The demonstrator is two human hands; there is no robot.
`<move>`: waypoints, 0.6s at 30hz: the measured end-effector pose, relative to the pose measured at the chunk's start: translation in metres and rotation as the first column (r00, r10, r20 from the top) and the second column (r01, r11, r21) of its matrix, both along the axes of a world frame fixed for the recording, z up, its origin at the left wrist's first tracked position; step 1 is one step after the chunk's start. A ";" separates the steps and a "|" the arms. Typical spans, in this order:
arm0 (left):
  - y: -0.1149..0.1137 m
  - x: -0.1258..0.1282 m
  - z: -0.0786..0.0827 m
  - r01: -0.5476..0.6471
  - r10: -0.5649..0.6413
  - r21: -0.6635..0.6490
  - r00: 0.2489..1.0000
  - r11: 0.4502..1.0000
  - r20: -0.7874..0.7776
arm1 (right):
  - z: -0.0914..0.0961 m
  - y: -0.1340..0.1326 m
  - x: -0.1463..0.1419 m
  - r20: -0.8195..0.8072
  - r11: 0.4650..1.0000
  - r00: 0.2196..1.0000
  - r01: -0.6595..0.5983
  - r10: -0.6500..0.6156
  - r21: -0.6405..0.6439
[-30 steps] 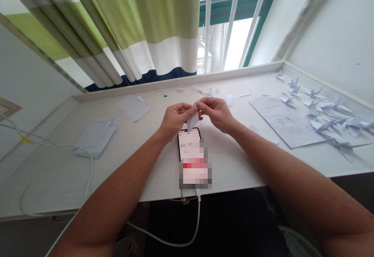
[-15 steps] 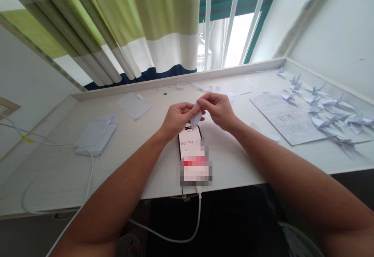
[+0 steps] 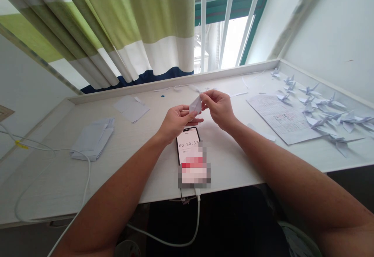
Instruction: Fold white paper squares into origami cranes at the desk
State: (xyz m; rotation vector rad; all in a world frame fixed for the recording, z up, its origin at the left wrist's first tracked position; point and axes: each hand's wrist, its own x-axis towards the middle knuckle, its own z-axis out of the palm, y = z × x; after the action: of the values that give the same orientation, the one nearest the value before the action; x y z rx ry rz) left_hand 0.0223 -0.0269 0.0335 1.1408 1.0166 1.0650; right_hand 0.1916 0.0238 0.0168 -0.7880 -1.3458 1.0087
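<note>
Paper (image 3: 194, 106), folded small and pointed, between both hands: held it at the middle of the scene, raised over the desk (image 3: 228, 167), by the far end of the phone (image 3: 188, 137). Pinched its near left part in the left hand (image 3: 177, 120), thumb on the front, lower fingers stretched out beneath and pointing right. Gripped its far right corner in the right hand (image 3: 217, 106), between thumb and forefinger, with the remaining fingers curled and partly out of sight. Could not count the folds, see the back, or make out the contact of the covered fingertips.

Read 00:30:3 on the screen, the next digit less clear; lost the near half to a pixelated patch. Followed a white cable (image 3: 198, 218) from the near end down past the desk edge, then left to behind the left forearm (image 3: 125, 187).

Saw paper cranes (image 3: 310, 89) at far right, too overlapped to count, beside and over a written sheet (image 3: 280, 118) too small to read. Found a paper stack (image 3: 92, 142) at left, loose sheets (image 3: 133, 109) beyond. Could not identify a blue piece (image 3: 163, 96) farther off.
</note>
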 end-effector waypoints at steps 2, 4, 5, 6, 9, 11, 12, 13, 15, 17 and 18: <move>0.000 -0.001 -0.001 0.017 -0.017 0.004 1.000 1.000 -0.001 | 0.000 0.000 0.000 -0.008 0.999 1.000 -0.021 0.021 -0.029; 0.001 -0.002 -0.001 0.009 -0.009 0.003 1.000 1.000 0.008 | 0.000 -0.002 0.000 -0.020 0.994 0.996 -0.086 0.085 -0.066; 0.001 -0.003 -0.001 0.008 -0.008 0.004 1.000 1.000 0.014 | 0.000 -0.002 0.000 -0.012 0.986 0.990 -0.141 0.140 -0.083; 0.001 -0.003 0.000 0.009 -0.009 0.006 1.000 1.000 0.021 | -0.001 -0.003 0.000 0.006 0.975 0.979 -0.200 0.201 -0.099; 0.002 -0.004 -0.001 0.025 -0.025 0.011 0.999 1.000 0.036 | -0.004 -0.005 0.000 0.079 0.939 0.942 -0.315 0.327 -0.135; 0.003 -0.005 -0.003 0.035 -0.036 0.014 0.998 0.999 0.049 | -0.006 -0.005 0.001 0.082 0.932 0.935 -0.331 0.345 -0.146; 0.003 -0.005 -0.004 0.042 -0.043 0.016 0.998 0.999 0.054 | -0.007 -0.004 0.001 0.071 0.932 0.937 -0.331 0.343 -0.147; 0.003 -0.005 -0.005 0.050 -0.051 0.017 0.997 0.999 0.057 | -0.008 -0.004 0.001 0.057 0.934 0.940 -0.325 0.336 -0.146; 0.003 -0.006 -0.006 0.063 -0.064 0.016 0.997 0.998 0.053 | -0.007 -0.002 0.002 0.033 0.942 0.949 -0.307 0.314 -0.137; 0.003 -0.006 -0.006 0.072 -0.072 0.010 0.996 0.997 0.044 | -0.007 -0.001 0.003 0.015 0.947 0.954 -0.295 0.300 -0.130; 0.003 -0.006 -0.005 0.076 -0.076 0.009 0.996 0.997 0.040 | -0.006 -0.001 0.003 0.008 0.945 0.953 -0.299 0.302 -0.132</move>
State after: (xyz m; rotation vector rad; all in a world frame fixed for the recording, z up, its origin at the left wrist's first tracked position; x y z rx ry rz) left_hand 0.0161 -0.0241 0.0281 1.1510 0.9308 1.0283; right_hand 0.1945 0.0226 0.0106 -0.7070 -1.4645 1.3409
